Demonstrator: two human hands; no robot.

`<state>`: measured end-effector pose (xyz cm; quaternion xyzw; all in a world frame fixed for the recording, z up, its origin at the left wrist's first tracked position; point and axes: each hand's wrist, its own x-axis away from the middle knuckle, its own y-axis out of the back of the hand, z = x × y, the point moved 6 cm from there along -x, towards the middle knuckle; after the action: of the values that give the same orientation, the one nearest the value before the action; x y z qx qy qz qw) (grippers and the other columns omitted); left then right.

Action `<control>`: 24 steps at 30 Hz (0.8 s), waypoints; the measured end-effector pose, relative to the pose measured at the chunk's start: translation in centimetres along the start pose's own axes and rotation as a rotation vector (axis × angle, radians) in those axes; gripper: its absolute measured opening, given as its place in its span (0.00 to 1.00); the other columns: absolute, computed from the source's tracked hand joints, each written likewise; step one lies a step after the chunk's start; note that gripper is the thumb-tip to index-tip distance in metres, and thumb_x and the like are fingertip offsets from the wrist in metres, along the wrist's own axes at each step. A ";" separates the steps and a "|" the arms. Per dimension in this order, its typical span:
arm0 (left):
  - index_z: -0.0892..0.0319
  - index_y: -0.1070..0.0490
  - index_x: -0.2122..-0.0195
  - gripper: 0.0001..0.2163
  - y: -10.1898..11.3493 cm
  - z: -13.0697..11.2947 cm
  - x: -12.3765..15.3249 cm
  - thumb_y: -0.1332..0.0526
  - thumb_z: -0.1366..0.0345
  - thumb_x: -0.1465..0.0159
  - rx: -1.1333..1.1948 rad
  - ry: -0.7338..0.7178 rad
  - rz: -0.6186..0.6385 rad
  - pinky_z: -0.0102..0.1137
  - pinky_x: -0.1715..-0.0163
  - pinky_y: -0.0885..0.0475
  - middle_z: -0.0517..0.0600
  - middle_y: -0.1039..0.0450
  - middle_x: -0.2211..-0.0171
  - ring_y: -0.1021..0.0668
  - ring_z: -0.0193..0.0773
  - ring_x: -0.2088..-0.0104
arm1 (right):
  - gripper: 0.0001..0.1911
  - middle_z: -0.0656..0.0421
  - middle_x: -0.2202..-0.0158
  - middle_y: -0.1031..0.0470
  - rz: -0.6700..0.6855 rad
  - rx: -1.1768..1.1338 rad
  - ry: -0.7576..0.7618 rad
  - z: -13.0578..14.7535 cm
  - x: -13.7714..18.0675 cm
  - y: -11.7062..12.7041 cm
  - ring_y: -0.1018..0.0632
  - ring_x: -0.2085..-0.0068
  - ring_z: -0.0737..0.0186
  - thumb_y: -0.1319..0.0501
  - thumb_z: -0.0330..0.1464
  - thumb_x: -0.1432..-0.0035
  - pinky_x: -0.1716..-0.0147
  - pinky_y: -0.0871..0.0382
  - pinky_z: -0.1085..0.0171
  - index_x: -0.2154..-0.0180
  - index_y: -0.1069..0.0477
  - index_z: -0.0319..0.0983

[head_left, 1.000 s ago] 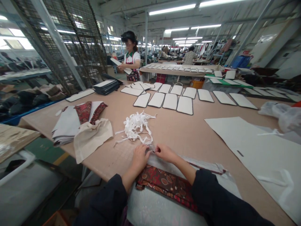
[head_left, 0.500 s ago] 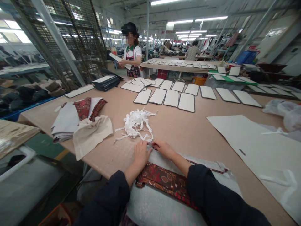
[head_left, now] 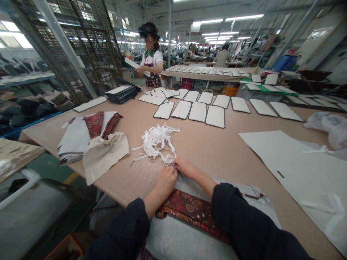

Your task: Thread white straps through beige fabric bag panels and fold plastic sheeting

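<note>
My left hand (head_left: pixel 165 183) and my right hand (head_left: pixel 185 168) meet at the far corner of a grey-backed fabric piece (head_left: pixel 187 181) on the table. Both have their fingers closed, pinching at that corner; the exact bit between the fingertips is hidden. A dark red patterned strip (head_left: pixel 189 209) of the fabric lies below my wrists, with more grey backing (head_left: pixel 184 238) nearer to me. Just beyond my fingertips is a tangled heap of white ribbon (head_left: pixel 155 141), one strand of it reaching close to my right hand.
On the brown tabletop (head_left: pixel 208 148), folded fabric (head_left: pixel 74 139) and a beige cloth (head_left: pixel 105 155) lie left. Rows of white dark-edged panels (head_left: pixel 197 112) spread across the far side, a large pale sheet (head_left: pixel 273 155) right. A co-worker (head_left: pixel 151 61) stands beyond the table, holding a panel.
My left hand has shifted slightly right and down, its fingers curling in more. My right hand has moved a little left and up, closing the gap between them.
</note>
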<state>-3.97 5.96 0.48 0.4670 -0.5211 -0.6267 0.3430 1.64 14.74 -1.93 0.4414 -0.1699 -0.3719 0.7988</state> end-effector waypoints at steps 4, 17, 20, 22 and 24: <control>0.61 0.32 0.57 0.12 -0.1 0.4 -0.2 0.52 0.73 0.38 -0.017 0.023 0.038 0.36 0.66 0.36 0.54 0.32 0.65 0.31 0.44 0.63 | 0.08 0.58 0.66 0.31 -0.022 0.025 -0.088 -0.5 -0.1 0.0 0.32 0.65 0.65 0.46 0.22 0.52 0.65 0.41 0.68 0.68 0.34 0.36; 0.60 0.31 0.60 0.11 0.0 0.4 -0.2 0.52 0.72 0.37 0.031 -0.012 -0.023 0.38 0.61 0.38 0.55 0.32 0.59 0.32 0.45 0.58 | 0.10 0.56 0.65 0.28 -0.058 0.122 -0.216 0.3 1.3 1.2 0.30 0.63 0.65 0.51 0.23 0.46 0.64 0.40 0.68 0.65 0.32 0.36; 0.61 0.31 0.60 0.11 0.3 -0.1 -0.3 0.51 0.72 0.38 0.065 -0.092 -0.026 0.39 0.56 0.40 0.56 0.32 0.57 0.33 0.44 0.55 | 0.09 0.56 0.62 0.29 -0.041 0.181 -0.197 0.3 4.7 2.1 0.31 0.59 0.63 0.50 0.26 0.44 0.61 0.41 0.68 0.66 0.32 0.38; 0.61 0.30 0.63 0.10 0.2 0.0 -0.7 0.50 0.73 0.39 0.080 -0.092 -0.014 0.39 0.56 0.41 0.55 0.30 0.60 0.32 0.44 0.57 | 0.08 0.55 0.63 0.29 -0.006 0.227 -0.224 -0.6 7.4 2.7 0.30 0.61 0.61 0.49 0.27 0.44 0.63 0.41 0.66 0.67 0.31 0.38; 0.61 0.29 0.67 0.09 0.2 0.2 -1.1 0.49 0.73 0.40 0.082 -0.068 -0.009 0.39 0.57 0.40 0.55 0.29 0.65 0.31 0.43 0.60 | 0.08 0.54 0.65 0.29 0.016 0.272 -0.283 -2.1 9.9 3.5 0.29 0.63 0.60 0.49 0.26 0.45 0.66 0.41 0.65 0.68 0.31 0.38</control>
<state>-3.80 7.05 0.92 0.4612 -0.5555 -0.6220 0.3030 11.07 9.76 -0.71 0.4870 -0.3329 -0.3975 0.7028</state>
